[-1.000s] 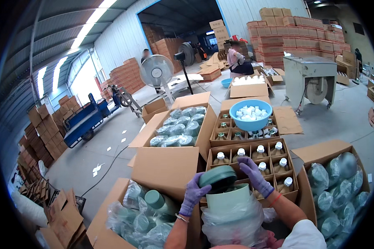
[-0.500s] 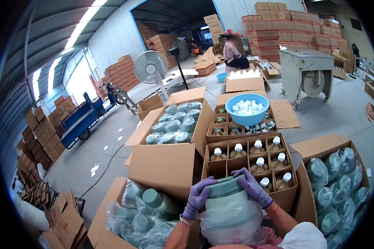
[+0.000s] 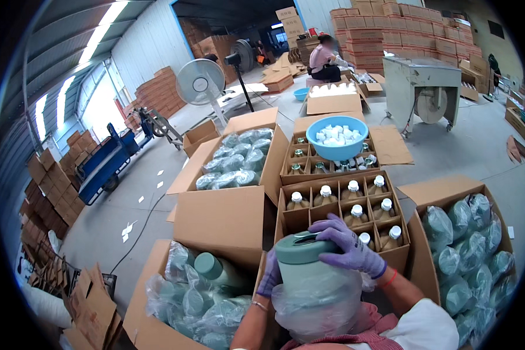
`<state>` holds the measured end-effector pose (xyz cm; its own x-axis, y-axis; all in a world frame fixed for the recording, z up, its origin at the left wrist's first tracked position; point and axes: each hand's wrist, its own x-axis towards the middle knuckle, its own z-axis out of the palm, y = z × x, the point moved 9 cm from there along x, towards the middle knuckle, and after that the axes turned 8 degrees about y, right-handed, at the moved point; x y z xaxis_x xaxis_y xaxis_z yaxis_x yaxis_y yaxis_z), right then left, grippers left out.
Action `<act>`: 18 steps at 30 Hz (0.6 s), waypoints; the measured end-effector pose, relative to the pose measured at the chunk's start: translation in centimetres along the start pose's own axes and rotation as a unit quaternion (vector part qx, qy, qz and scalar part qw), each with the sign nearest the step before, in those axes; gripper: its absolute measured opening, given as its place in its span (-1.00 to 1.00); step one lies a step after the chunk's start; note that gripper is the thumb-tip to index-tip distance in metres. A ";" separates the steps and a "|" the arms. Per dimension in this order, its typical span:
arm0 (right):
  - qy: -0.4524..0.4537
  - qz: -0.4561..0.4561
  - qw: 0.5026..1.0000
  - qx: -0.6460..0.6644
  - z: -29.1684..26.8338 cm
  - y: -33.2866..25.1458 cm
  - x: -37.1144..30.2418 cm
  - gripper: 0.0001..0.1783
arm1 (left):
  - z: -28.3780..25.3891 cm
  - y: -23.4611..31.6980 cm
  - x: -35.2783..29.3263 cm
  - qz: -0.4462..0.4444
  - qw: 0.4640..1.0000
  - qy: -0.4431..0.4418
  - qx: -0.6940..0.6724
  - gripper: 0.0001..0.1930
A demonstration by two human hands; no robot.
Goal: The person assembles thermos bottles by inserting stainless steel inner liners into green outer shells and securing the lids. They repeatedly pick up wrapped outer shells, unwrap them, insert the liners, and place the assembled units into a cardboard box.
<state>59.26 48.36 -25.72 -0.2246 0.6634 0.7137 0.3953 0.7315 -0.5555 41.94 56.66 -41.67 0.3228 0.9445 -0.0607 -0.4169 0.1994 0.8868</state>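
Purple-gloved right hand [image 3: 354, 249] grips a round green lid [image 3: 300, 252] on a round pale-green jar [image 3: 310, 278]; purple-gloved left hand [image 3: 269, 275] (half hidden) holds the side.

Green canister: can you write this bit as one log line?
left hand: at left side of canister | right hand: on green lid | lid: atop canister | plastic bag: around lower part
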 end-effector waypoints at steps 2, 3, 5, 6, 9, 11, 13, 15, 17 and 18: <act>-0.063 -0.094 0.992 0.058 -2.0 -4.8 1.1 -0.56 | 1.7 -4.9 -2.4 -0.130 0.985 -0.078 -0.077 -0.64; -0.093 -0.082 0.989 0.081 -2.1 -5.8 1.2 -0.54 | 2.1 -6.2 -4.3 -0.155 0.980 -0.100 -0.075 -0.62; -0.106 -0.057 0.992 0.031 -3.1 -7.1 0.2 -0.52 | 2.9 -7.1 -6.7 -0.180 0.973 -0.142 -0.015 -0.59; -0.076 -0.025 0.996 -0.029 -3.8 -8.1 0.3 -0.55 | 3.2 -6.5 -7.2 -0.173 0.970 -0.164 0.046 -0.57; 0.022 0.013 0.969 -0.247 -5.7 -7.2 -0.8 -0.65 | 4.3 -2.0 -9.9 -0.131 0.964 -0.137 0.186 -0.44; 0.052 0.038 0.930 -0.361 -5.5 -6.5 -0.7 -0.62 | 7.4 -1.7 -13.8 -0.127 0.956 -0.177 0.196 -0.22; 0.034 0.062 0.887 -0.457 -4.4 -3.4 -1.0 -0.56 | 11.3 -2.0 -17.1 0.038 0.899 -0.226 0.372 -0.09; -0.027 0.131 0.879 -0.458 -4.3 -1.8 -1.1 -0.54 | 14.0 -0.8 -18.4 0.133 0.853 -0.226 0.451 -0.05; -0.063 0.132 0.901 -0.408 -3.9 -2.9 -0.6 -0.51 | 12.4 -1.1 -18.8 -0.071 0.939 -0.156 0.298 -0.05; -0.081 0.128 0.920 -0.361 -4.7 -5.6 -0.1 -0.51 | 10.9 -0.5 -18.1 -0.081 0.944 -0.128 0.293 -0.17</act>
<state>61.23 43.51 -20.68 -0.1493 0.8566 0.4938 0.9292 0.2923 -0.2261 45.56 36.64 -36.01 0.5687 0.8047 -0.1705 0.1735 0.0853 0.9811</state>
